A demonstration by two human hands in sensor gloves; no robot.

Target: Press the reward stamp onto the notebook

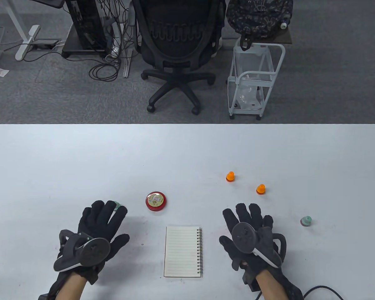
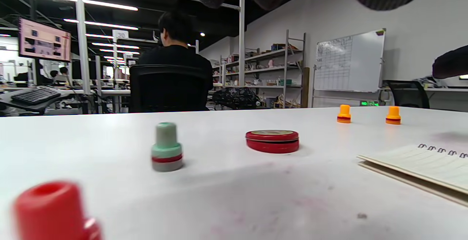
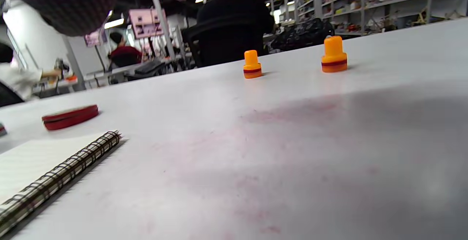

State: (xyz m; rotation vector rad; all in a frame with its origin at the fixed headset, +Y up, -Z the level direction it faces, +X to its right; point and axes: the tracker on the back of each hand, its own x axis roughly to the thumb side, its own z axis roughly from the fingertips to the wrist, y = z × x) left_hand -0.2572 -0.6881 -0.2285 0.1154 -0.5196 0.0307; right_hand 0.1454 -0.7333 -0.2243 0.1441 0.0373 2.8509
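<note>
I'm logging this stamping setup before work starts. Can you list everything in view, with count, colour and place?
Notebook: one, spiral-bound, open on a blank lined page, between the hands.
Ink pad tin: one, red, closed, beyond the notebook.
Orange stamps: two, upright, far right of the tin.
Green stamps: two, one near the right edge, one under the left fingertips.
Red stamp: one, close to the left wrist camera.
Table: one, white.
Office chair, white cart: beyond the table.
Left hand: black glove, flat, holding nothing.
Right hand: black glove, flat, holding nothing.

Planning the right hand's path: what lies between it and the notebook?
Only bare table separates the right hand from the notebook, per the table view.
</note>
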